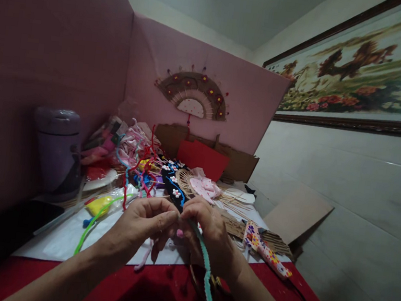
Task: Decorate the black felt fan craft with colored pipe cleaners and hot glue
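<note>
A teal pipe cleaner [205,262] runs from the fingers of my right hand [209,226] down past the table's front edge. That hand is closed on it near its upper end. My left hand [151,220] is pinched shut, its fingertips meeting those of the right; what lies between them is hidden. A small pink piece [179,233] shows just below the fingertips. Right behind my hands lies a black fan [173,186] with white flowers and blue trim, partly covered by them. A pale lilac pipe cleaner [143,259] hangs beneath my left hand.
Coloured pipe cleaners [136,162] are heaped at the back left, near a lidded purple container [57,153]. A green pipe cleaner [93,223] lies left. A flowered glue gun [264,252] rests right. A finished brown fan [196,89] hangs on the pink panel [242,97].
</note>
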### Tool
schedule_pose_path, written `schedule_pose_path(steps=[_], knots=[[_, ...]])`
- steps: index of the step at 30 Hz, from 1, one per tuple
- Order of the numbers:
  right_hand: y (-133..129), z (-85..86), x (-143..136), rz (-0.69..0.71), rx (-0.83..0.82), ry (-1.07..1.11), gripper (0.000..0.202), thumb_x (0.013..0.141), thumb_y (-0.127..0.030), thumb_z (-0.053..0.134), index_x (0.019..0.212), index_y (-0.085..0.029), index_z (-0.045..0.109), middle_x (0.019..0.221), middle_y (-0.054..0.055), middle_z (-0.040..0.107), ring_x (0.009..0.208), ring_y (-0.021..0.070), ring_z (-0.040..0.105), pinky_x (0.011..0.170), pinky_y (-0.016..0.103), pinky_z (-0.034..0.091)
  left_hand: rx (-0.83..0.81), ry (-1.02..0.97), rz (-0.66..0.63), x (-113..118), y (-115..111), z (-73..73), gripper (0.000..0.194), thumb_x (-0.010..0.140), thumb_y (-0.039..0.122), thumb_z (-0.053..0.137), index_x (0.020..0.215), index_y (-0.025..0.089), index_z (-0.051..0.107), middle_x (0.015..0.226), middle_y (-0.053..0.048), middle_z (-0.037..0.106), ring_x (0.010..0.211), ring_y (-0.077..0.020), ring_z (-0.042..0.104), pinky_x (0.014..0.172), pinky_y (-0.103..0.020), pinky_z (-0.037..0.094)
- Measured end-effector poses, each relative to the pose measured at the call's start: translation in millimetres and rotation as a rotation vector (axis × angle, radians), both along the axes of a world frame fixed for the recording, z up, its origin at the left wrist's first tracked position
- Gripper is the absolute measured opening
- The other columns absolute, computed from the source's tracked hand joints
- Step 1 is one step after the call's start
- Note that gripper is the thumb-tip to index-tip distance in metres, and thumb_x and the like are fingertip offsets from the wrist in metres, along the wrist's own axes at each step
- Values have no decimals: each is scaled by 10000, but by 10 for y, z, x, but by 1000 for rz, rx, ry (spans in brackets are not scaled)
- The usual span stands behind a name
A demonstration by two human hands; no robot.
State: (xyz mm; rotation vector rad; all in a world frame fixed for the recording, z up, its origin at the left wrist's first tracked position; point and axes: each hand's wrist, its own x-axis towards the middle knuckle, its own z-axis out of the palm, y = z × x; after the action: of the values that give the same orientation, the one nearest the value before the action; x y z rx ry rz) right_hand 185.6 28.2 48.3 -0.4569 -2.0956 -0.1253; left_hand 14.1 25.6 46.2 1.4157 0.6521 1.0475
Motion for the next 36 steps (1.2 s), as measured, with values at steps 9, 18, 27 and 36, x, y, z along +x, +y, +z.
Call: schedule_pose_path(steps=[9, 18, 27, 36], knots=[[-3, 36, 23, 88, -197, 133, 82, 849, -122, 520, 841, -170, 586, 784, 44, 612, 728, 137, 581, 652, 260, 477, 39, 6, -61, -49, -24, 26, 269, 800, 385, 612, 715, 152, 509, 523, 68, 486, 326, -50, 462, 292, -146, 352], [15, -31, -7, 41, -204, 125, 118, 887, -186, 487, 803, -183, 570, 773, 35, 602, 708, 137, 578, 635, 261, 470, 49, 146, -71, -62, -63, 41, 307, 796, 434, 596, 724, 142, 529, 485, 73, 463, 313, -51, 453, 287, -138, 316], [14, -66, -27, -70, -32, 221, 73, 866, -139, 534, 864, -200, 574, 807, 30, 609, 733, 145, 590, 660, 273, 494, -86, -69, -81, 16, -38, 30, 279, 756, 379, 661, 667, 132, 566, 558, 16, 595, 373, -65, 500, 310, -157, 402], [64, -92, 25, 41, -61, 108, 126, 883, -182, 500, 908, -172, 623, 836, 67, 630, 753, 150, 612, 648, 273, 517, 9, -27, 56, -8, -47, 34, 279, 783, 388, 627, 690, 134, 563, 552, 26, 574, 375, -54, 478, 352, -159, 385]])
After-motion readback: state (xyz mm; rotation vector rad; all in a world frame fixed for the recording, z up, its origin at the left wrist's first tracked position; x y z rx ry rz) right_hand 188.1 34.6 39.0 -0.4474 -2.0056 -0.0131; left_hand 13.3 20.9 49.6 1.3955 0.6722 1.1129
